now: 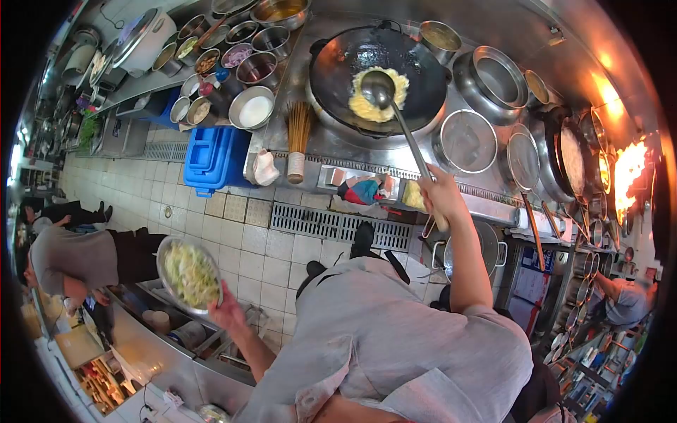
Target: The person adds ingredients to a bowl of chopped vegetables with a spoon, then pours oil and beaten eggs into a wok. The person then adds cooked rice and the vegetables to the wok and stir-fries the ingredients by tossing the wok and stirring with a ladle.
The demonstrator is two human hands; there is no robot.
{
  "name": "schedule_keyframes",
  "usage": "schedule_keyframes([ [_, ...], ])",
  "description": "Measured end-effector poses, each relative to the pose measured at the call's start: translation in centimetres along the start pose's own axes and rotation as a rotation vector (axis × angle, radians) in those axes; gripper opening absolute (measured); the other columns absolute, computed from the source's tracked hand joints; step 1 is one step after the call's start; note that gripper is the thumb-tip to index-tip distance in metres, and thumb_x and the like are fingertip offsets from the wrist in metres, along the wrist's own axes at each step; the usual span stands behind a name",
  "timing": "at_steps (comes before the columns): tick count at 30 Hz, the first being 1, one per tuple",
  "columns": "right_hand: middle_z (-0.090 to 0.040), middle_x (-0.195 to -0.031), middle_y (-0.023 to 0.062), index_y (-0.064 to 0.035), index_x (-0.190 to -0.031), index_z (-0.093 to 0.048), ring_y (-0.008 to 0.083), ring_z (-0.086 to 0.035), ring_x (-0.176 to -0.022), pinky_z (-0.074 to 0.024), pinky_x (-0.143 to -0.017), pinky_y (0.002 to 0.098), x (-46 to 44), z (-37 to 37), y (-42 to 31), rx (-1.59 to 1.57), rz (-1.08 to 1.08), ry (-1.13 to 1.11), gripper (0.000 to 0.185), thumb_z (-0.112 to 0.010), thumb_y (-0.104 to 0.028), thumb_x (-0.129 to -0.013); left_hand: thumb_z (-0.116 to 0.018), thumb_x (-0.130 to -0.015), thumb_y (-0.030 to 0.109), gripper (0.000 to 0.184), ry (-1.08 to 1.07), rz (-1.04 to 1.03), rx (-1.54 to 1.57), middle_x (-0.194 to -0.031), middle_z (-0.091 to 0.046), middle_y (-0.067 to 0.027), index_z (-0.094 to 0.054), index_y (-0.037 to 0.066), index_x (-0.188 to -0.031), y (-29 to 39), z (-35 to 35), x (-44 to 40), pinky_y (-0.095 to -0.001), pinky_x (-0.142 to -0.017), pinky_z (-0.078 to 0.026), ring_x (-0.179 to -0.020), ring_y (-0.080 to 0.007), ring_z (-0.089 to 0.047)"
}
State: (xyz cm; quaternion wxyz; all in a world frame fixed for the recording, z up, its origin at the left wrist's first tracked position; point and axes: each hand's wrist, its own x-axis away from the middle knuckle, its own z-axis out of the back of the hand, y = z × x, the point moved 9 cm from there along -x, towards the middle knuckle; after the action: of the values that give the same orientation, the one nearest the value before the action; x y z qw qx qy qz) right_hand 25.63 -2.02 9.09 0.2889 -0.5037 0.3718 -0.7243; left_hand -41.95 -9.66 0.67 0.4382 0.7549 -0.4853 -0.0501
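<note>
My right hand (441,192) is wrapped round the long handle of a ladle (379,89). The ladle's bowl rests on a yellow patch of what looks like cooked egg (363,111) in a large black wok (331,81). Out to the left, my left hand (224,307) grips the edge of a metal bowl (162,271). Shredded pale green vegetable, like cabbage (189,273), fills that bowl, which is held above the floor and tilted in view. The fingers under the bowl are partly hidden.
A bamboo wok brush (297,134) lies left of the wok, near a blue bin (211,158) and several ingredient bowls. To the right are a round strainer (468,141), more pans and a tall flame (629,176). Co-workers stand at left (70,257) and far right (627,299).
</note>
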Motion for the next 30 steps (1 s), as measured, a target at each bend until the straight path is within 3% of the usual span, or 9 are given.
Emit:
schedule_keyframes([
  [3, -0.051, -0.062, 0.002, -0.0005, -0.13, -0.054, 0.0108, -0.048, -0.045, -0.0401, -0.04, 0.0302, -9.6, 0.1, -0.2, 0.015, 0.124, 0.02, 0.037, -0.056, -0.012, -0.094, -0.054, -0.074, 0.001, 0.065, -0.038, 0.171, 0.101, -0.135, -0.054, -0.0205, -0.043, -0.005, -0.139, -6.9, -6.8, -0.3, -0.0466, -0.102, -0.052, -0.118, -0.0379, -0.058],
  [4, -0.062, -0.072, 0.0131, 0.0008, -0.128, -0.052, 0.0241, -0.063, -0.057, -0.0497, -0.051, 0.0383, -11.5, 0.1, -1.0, 0.086, 0.155, 0.054, 0.039, -0.056, -0.015, -0.093, -0.053, -0.075, 0.001, 0.064, -0.071, 0.224, 0.057, -0.135, -0.055, -0.0198, -0.044, -0.004, -0.138, -8.6, -8.1, -0.3, -0.0461, -0.101, -0.052, -0.118, -0.037, -0.059],
  [8, -0.064, -0.107, 0.0346, 0.0012, -0.137, -0.044, 0.0501, -0.061, -0.105, -0.0489, -0.089, 0.0506, -10.2, 2.0, -0.7, 0.505, 0.307, 0.279, 0.054, -0.059, -0.02, -0.09, -0.053, -0.076, 0.003, 0.06, -0.171, 0.387, -0.035, -0.129, -0.059, -0.0171, -0.047, -0.001, -0.136, -15.0, -13.6, 1.0, -0.0446, -0.096, -0.055, -0.113, -0.0347, -0.062],
  [12, -0.067, -0.1, 0.032, 0.0032, -0.143, -0.042, 0.0446, -0.066, -0.1, -0.051, -0.086, 0.0458, 1.0, 1.7, 2.7, 0.474, 0.19, 0.212, 0.059, -0.059, -0.018, -0.091, -0.053, -0.075, 0.003, 0.058, -0.211, 0.529, -0.146, -0.127, -0.061, -0.0148, -0.05, 0.0, -0.133, -18.5, -15.7, 2.9, -0.0454, -0.096, -0.055, -0.114, -0.0304, -0.063],
  [15, -0.064, -0.089, 0.0198, -0.0021, -0.147, -0.042, 0.0208, -0.063, -0.082, -0.0497, -0.073, 0.0358, 4.9, -0.3, 1.2, 0.262, 0.018, 0.114, 0.062, -0.062, -0.013, -0.089, -0.054, -0.074, 0.004, 0.058, -0.344, 0.599, -0.236, -0.125, -0.062, -0.0134, -0.05, 0.0, -0.132, -20.5, -18.3, 3.1, -0.0458, -0.095, -0.054, -0.113, -0.0294, -0.064],
  [18, -0.067, -0.101, 0.0295, -0.0013, -0.145, -0.042, 0.0415, -0.066, -0.099, -0.0511, -0.087, 0.0448, -1.7, -1.8, 0.2, 0.433, 0.163, 0.163, 0.06, -0.06, -0.019, -0.09, -0.056, -0.075, 0.007, 0.057, -0.473, 0.689, -0.357, -0.123, -0.063, -0.0124, -0.052, -0.001, -0.131, -22.5, -19.8, 2.0, -0.0423, -0.088, -0.055, -0.108, -0.0274, -0.064],
  [23, -0.067, -0.1, 0.0302, -0.0025, -0.144, -0.042, 0.0464, -0.065, -0.092, -0.0505, -0.082, 0.0518, -10.8, -2.5, -2.4, 0.783, 0.21, 0.434, 0.059, -0.058, -0.017, -0.089, -0.057, -0.076, 0.007, 0.053, -0.58, 0.735, -0.39, -0.119, -0.064, -0.0117, -0.054, -0.001, -0.128, -23.5, -23.4, -0.6, -0.0405, -0.084, -0.055, -0.103, -0.0257, -0.066],
  [28, -0.065, -0.092, 0.035, -0.0025, -0.146, -0.042, 0.0498, -0.065, -0.088, -0.0503, -0.082, 0.0537, -1.3, -3.9, -0.2, 0.766, 0.083, 0.408, 0.06, -0.058, -0.011, -0.088, -0.056, -0.076, 0.005, 0.052, -0.62, 0.723, -0.406, -0.115, -0.065, -0.0105, -0.054, -0.002, -0.127, -23.4, -24.5, -3.0, -0.0403, -0.085, -0.055, -0.102, -0.0256, -0.066],
  [30, -0.066, -0.091, 0.0338, -0.0029, -0.147, -0.041, 0.0495, -0.065, -0.089, -0.0507, -0.082, 0.0528, 4.3, -5.3, -0.5, 0.719, 0.284, 0.432, 0.063, -0.059, -0.007, -0.086, -0.056, -0.076, 0.005, 0.052, -0.586, 0.733, -0.415, -0.115, -0.064, -0.0103, -0.054, -0.003, -0.127, -22.9, -24.7, -3.4, -0.0405, -0.085, -0.056, -0.102, -0.0255, -0.066],
])
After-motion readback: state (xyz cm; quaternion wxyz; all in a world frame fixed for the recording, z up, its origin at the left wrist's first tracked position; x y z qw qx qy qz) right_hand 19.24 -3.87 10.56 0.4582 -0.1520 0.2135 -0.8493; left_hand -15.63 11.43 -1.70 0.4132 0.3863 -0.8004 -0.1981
